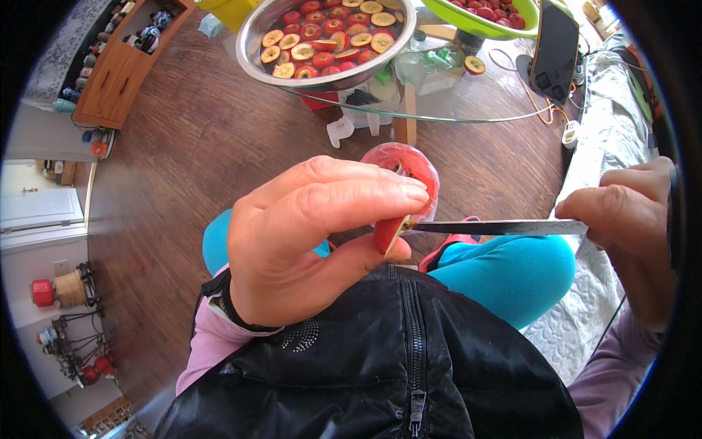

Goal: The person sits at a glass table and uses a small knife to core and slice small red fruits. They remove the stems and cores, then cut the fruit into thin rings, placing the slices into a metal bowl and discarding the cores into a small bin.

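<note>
Between the thumb and fingers of my left hand (312,230) is a piece of red-skinned fruit (388,235), its pale cut face turned to the right. A knife blade (504,227) points left, its tip at the core of that piece. My right hand (625,219) grips the knife at the far right; the handle is mostly hidden. Below and behind my left fingers stands a small bin with a pink plastic liner (432,170), with dark scraps inside. Beyond, a steel basin (245,55) holds halved red fruit in liquid.
The glass tabletop (471,104) carries the basin, a green plastic bowl (466,21) of red fruit, a fruit half (474,65) and a phone-like device on a stand (553,55). A power strip (570,134) and cord lie by the quilted cover (598,159) at the right.
</note>
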